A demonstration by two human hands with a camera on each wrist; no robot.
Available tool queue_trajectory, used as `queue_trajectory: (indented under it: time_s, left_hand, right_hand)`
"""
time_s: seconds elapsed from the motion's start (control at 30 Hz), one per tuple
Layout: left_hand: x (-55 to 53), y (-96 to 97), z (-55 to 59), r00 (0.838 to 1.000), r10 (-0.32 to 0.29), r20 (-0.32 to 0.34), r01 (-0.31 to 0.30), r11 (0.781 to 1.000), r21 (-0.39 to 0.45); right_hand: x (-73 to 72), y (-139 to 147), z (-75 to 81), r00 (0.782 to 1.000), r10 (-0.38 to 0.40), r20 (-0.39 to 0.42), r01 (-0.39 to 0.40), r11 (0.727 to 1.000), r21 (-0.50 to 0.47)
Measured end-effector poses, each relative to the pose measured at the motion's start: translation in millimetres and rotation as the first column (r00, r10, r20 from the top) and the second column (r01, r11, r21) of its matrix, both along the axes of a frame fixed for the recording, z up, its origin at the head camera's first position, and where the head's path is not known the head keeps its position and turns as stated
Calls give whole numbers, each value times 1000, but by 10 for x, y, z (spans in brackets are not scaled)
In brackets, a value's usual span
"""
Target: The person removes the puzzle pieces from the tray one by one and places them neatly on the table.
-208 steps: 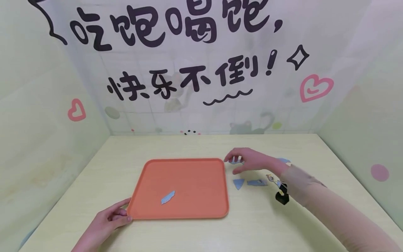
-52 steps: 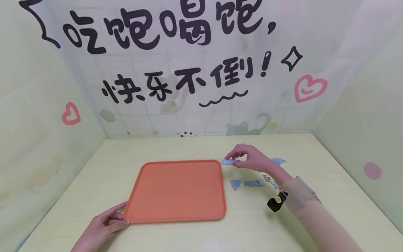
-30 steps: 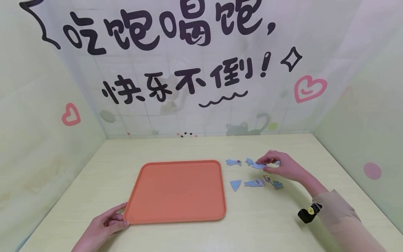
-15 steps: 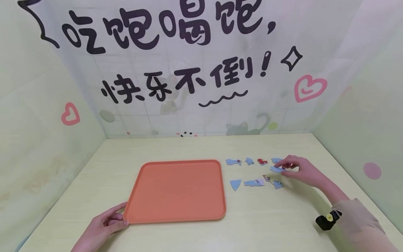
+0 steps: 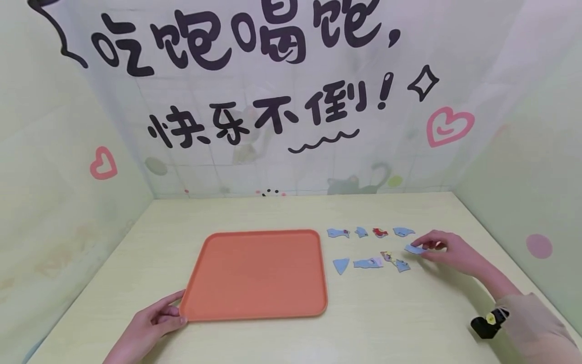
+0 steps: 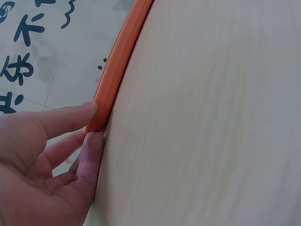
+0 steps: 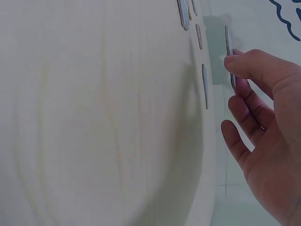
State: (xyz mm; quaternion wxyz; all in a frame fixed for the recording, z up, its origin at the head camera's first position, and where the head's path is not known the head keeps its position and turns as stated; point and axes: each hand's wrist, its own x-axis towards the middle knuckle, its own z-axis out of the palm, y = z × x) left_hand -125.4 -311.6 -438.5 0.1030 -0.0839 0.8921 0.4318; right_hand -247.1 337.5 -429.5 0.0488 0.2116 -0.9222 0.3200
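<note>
My right hand (image 5: 452,251) pinches a flat light-blue jigsaw piece (image 5: 415,249) between thumb and fingertips, above the table at the right end of the loose pieces. In the right wrist view this piece (image 7: 229,47) shows edge-on, apart from the tabletop. At the near left corner of an orange tray (image 5: 254,317), my left hand (image 5: 152,323) holds the rim with thumb and fingers. The left wrist view shows the tray rim (image 6: 110,84) between the thumb (image 6: 70,120) and the other fingers. Nothing lies on the tray.
Right of the tray, puzzle pieces lie in two rough rows. The back row has a red piece (image 5: 380,232) and a blue one (image 5: 403,231); a triangular piece (image 5: 341,265) and a long piece (image 5: 367,263) lie nearer. Printed walls enclose the pale table (image 5: 364,323).
The blue piece seen on the tray earlier is gone from there. My right hand has carried a blue piece rightward from the tray's edge, past the back row. My left hand stays at the corner.
</note>
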Motion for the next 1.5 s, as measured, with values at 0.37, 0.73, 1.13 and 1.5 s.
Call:
queue_trajectory:
  time_s: [0.37, 0.73, 1.13, 1.5]
  left_hand:
    - [14, 2, 10, 1000, -5, -14, 6, 999, 34]
    - [2, -4, -12, 1000, 8, -7, -8, 999, 38]
    - [4, -6, -18, 1000, 2, -14, -1, 999, 45]
    - [2, 4, 7, 1000, 3, -4, -3, 999, 48]
  right_hand:
    - [6, 195, -94, 998, 22, 55, -23, 999, 24]
    - [-35, 277, -202, 984, 92, 152, -85, 995, -50]
    - [1, 303, -204, 979, 98, 181, -83, 992, -90]
    - [12, 312, -211, 974, 100, 202, -79, 991, -110]
